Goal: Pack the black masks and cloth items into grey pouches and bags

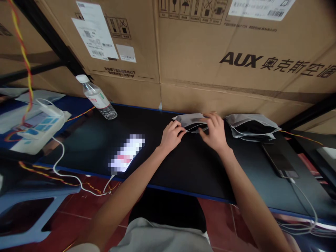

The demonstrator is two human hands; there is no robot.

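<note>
In the head view, the left hand (172, 135) pinches the near left edge of a flat, translucent whitish plastic bag (187, 120) between thumb and fingertips. The right hand (215, 132) is at the bag's other end, its fingers bent over the mouth and its thumb apart from them; whether it grips the plastic I cannot tell. The bag's mouth gapes a little towards the person, showing a dark inside, and the bag lies near the far edge of a long black tabletop with blue edging (189, 168), just before a large brown cardboard box printed AUX (189, 49).

To the right of the right hand, near it, lie further translucent whitish plastic bags (252, 119), overlapping, with dark insides. Nearer the person on that side is a dark-screened black smartphone (279, 159) with a white cable plugged in. On the left, a lit smartphone with a blurred-out screen (128, 151) lies on the tabletop, also cabled. Beyond it a clear plastic bottle with a white cap (98, 98) appears tilted, near the box. At the far left, a red-and-yellow twisted wire (27, 64) hangs down, and a light blue plastic stool (61, 191) stands on the red tiled floor (76, 210)
</note>
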